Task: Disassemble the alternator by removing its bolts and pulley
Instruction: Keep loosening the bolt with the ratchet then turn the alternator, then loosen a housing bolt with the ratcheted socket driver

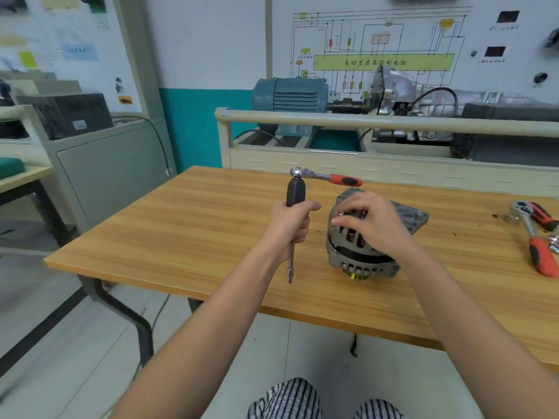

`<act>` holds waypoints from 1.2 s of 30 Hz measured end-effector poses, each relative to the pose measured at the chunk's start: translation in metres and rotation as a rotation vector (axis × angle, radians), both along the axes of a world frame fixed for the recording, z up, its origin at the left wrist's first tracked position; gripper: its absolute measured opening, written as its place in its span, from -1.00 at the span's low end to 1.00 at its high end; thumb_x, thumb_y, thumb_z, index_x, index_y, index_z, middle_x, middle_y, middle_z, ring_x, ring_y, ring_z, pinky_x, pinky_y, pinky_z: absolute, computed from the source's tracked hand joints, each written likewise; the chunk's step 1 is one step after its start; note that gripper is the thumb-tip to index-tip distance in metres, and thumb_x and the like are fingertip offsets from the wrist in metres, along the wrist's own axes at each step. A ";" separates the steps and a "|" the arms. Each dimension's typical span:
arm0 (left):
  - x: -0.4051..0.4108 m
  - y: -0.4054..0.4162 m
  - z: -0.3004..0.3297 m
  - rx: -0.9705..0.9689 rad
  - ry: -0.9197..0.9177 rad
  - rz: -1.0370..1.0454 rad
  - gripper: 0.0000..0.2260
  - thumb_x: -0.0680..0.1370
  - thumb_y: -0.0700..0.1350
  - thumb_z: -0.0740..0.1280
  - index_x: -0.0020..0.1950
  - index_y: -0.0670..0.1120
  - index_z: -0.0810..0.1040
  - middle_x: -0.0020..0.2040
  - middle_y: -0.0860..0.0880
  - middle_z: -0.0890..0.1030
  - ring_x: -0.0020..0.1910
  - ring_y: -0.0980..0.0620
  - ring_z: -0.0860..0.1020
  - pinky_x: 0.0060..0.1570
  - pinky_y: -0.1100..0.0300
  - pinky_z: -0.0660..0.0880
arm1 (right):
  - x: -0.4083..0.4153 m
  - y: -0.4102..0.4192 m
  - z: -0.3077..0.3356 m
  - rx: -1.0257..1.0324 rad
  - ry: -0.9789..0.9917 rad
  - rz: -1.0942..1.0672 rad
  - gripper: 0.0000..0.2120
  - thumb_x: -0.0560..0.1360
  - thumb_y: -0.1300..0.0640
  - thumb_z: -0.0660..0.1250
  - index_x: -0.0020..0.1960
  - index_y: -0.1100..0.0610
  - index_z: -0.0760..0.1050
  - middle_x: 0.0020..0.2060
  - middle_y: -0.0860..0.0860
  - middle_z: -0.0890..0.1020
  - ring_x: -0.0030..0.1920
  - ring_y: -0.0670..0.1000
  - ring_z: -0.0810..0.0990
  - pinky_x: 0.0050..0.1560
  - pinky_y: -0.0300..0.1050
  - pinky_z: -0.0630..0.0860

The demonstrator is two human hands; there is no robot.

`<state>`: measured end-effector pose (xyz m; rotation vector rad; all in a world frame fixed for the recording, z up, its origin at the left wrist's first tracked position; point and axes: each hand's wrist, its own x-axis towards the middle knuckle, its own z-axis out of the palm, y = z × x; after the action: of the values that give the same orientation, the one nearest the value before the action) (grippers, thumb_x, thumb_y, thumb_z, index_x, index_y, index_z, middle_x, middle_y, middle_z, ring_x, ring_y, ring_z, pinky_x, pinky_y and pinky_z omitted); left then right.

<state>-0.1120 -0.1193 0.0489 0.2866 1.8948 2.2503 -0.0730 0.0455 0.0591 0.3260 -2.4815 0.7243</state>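
Grey cast-metal alternator (360,246) sits pulley-down on wooden table (181,237), copper windings showing. Right hand (370,220) fingers curled over its top; left hand (292,225) grips black-handled socket driver (293,219) beside it.

The right hand (373,219) covers the alternator's (360,246) top, so what its fingers (341,220) touch cannot be told; the pulley (358,274) shows only as a sliver underneath; the ratchets (537,237) and table (181,237) are cut off at the right edge; the posters (54,34) are blurred.
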 end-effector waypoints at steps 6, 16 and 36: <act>0.004 0.002 -0.004 -0.023 0.003 -0.019 -0.71 0.53 -0.21 0.35 -0.30 -0.03 0.30 -0.57 0.12 0.24 -0.62 0.15 0.15 -0.61 0.29 0.11 | 0.000 0.001 -0.002 -0.007 0.008 -0.010 -0.85 0.47 0.07 0.42 -0.04 0.13 0.66 -0.09 -0.07 0.60 0.03 -0.02 0.48 -0.01 -0.13 0.27; 0.000 0.013 0.006 -0.029 0.012 -0.013 -0.74 0.52 -0.20 0.38 -0.25 -0.04 0.33 -0.50 0.07 0.26 -0.56 0.13 0.18 -0.56 0.29 0.14 | 0.014 0.023 0.022 -0.766 0.223 -0.057 -0.89 0.51 0.16 0.39 -0.11 -0.05 0.58 -0.32 -0.16 0.61 -0.34 -0.25 0.51 -0.25 -0.39 0.47; -0.017 0.101 0.034 0.098 0.005 -0.248 -0.68 0.53 -0.23 0.26 -0.36 -0.02 0.25 -0.51 0.06 0.21 -0.58 0.12 0.12 -0.57 0.28 0.06 | 0.008 0.137 -0.111 -0.653 -0.162 -0.688 -0.91 0.45 0.23 0.46 -0.17 0.09 0.57 -0.19 0.01 0.65 -0.10 0.00 0.61 -0.09 -0.17 0.48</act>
<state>-0.1295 -0.0180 0.0827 0.5120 1.6511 2.1792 -0.0652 0.1822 -0.0518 -0.8029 -2.1086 1.1949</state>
